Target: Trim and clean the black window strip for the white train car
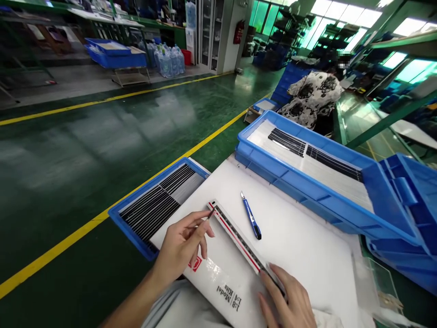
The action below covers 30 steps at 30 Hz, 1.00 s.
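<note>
Two engaged | left hand [182, 243]: pinching dark sliver [211, 213] | right hand [291, 298]: clasping white strip [239, 242]

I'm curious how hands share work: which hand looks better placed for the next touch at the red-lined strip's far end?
Probably the left hand: it pinches a small dark piece at that end. The right hand is on the strip near its other end.

lt-gry clothing [186, 305], bare hands [182, 246]

The left hand [182, 243] pinches 2 fingertips; the right hand [288, 298] curls palm-down.
</note>
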Each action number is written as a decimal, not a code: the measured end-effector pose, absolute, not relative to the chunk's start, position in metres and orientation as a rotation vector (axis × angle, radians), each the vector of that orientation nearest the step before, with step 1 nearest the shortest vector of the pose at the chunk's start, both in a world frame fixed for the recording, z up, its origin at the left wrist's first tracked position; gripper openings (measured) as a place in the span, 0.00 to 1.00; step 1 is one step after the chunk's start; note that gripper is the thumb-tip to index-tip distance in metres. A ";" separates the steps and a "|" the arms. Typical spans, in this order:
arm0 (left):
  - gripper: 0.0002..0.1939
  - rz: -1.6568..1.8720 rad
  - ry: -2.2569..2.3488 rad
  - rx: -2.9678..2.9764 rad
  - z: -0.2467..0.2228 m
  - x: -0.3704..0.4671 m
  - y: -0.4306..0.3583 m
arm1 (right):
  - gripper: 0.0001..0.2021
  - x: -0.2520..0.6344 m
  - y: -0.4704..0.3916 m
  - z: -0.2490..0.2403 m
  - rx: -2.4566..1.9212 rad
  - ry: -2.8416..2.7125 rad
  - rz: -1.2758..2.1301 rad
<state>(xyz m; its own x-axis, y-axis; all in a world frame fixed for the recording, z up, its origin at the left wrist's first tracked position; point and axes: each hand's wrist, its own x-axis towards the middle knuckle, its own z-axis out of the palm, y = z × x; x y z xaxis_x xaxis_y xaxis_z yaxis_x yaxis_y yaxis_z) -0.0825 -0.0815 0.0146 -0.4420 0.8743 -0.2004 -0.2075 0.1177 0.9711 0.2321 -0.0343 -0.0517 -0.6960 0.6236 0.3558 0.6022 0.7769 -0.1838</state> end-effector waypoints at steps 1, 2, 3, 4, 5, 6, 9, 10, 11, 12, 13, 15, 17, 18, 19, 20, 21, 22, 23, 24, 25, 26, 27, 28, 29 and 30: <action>0.21 1.491 1.495 0.693 0.014 -0.084 -0.082 | 0.17 0.232 -0.034 -0.050 -0.914 -2.563 0.099; 0.21 1.489 1.509 0.695 0.012 -0.085 -0.082 | 0.16 0.230 -0.031 -0.047 -0.908 -2.557 0.131; 0.21 1.488 1.519 0.696 0.011 -0.086 -0.082 | 0.15 0.226 -0.024 -0.042 -0.917 -2.553 0.170; 0.21 1.486 1.526 0.697 0.009 -0.086 -0.082 | 0.15 0.220 -0.013 -0.037 -0.938 -2.553 0.212; 0.21 1.484 1.532 0.703 0.008 -0.086 -0.081 | 0.15 0.210 0.002 -0.032 -0.981 -2.559 0.265; 0.22 1.481 1.534 0.714 0.007 -0.085 -0.081 | 0.14 0.198 0.019 -0.026 -1.067 -2.570 0.312; 0.23 1.458 1.519 0.759 0.007 -0.080 -0.079 | 0.14 0.149 0.076 -0.011 -1.344 -2.645 0.470; 0.23 1.446 1.512 0.776 0.009 -0.078 -0.079 | 0.13 0.132 0.092 -0.007 -1.425 -2.691 0.529; 0.23 1.435 1.504 0.793 0.010 -0.076 -0.080 | 0.13 0.115 0.106 -0.004 -1.496 -2.738 0.593; 0.22 1.426 1.500 0.807 0.011 -0.073 -0.081 | 0.13 0.102 0.116 -0.002 -1.556 -2.777 0.661; 0.22 1.421 1.503 0.819 0.012 -0.071 -0.083 | 0.14 0.090 0.124 0.000 -1.600 -2.805 0.728; 0.21 1.404 1.525 0.852 0.013 -0.068 -0.087 | 0.14 0.078 0.131 0.002 -1.644 -2.836 0.858; 0.20 1.374 1.554 0.893 0.012 -0.067 -0.090 | 0.14 0.078 0.132 0.001 -1.646 -2.833 0.970; 0.20 1.354 1.564 0.914 0.011 -0.067 -0.090 | 0.14 0.081 0.131 0.001 -1.637 -2.821 1.020; 0.20 1.333 1.568 0.937 0.010 -0.068 -0.089 | 0.14 0.085 0.130 0.000 -1.620 -2.805 1.068; 0.19 1.313 1.569 0.961 0.010 -0.068 -0.086 | 0.14 0.090 0.129 -0.001 -1.599 -2.788 1.117; 0.18 1.290 1.564 0.992 0.010 -0.068 -0.083 | 0.14 0.095 0.129 -0.002 -1.577 -2.772 1.164; 0.18 1.263 1.553 1.033 0.011 -0.068 -0.078 | 0.14 0.099 0.129 -0.002 -1.557 -2.759 1.206; 0.17 1.230 1.534 1.083 0.013 -0.066 -0.072 | 0.14 0.103 0.129 -0.003 -1.539 -2.750 1.238; 0.15 1.192 1.510 1.137 0.015 -0.065 -0.065 | 0.14 0.105 0.129 -0.003 -1.524 -2.746 1.258; 0.14 1.152 1.484 1.190 0.016 -0.063 -0.058 | 0.14 0.105 0.130 -0.004 -1.514 -2.747 1.263; 0.13 1.112 1.464 1.238 0.018 -0.061 -0.053 | 0.14 0.105 0.130 -0.004 -1.509 -2.753 1.254; 0.12 1.077 1.453 1.279 0.019 -0.060 -0.048 | 0.14 0.103 0.130 -0.005 -1.507 -2.762 1.236; 0.11 1.048 1.455 1.311 0.019 -0.058 -0.044 | 0.14 0.101 0.131 -0.005 -1.510 -2.773 1.211; 0.11 1.026 1.469 1.335 0.019 -0.058 -0.043 | 0.15 0.097 0.131 -0.005 -1.519 -2.785 1.182; 0.12 1.007 1.492 1.351 0.018 -0.059 -0.043 | 0.15 0.094 0.132 -0.006 -1.532 -2.797 1.148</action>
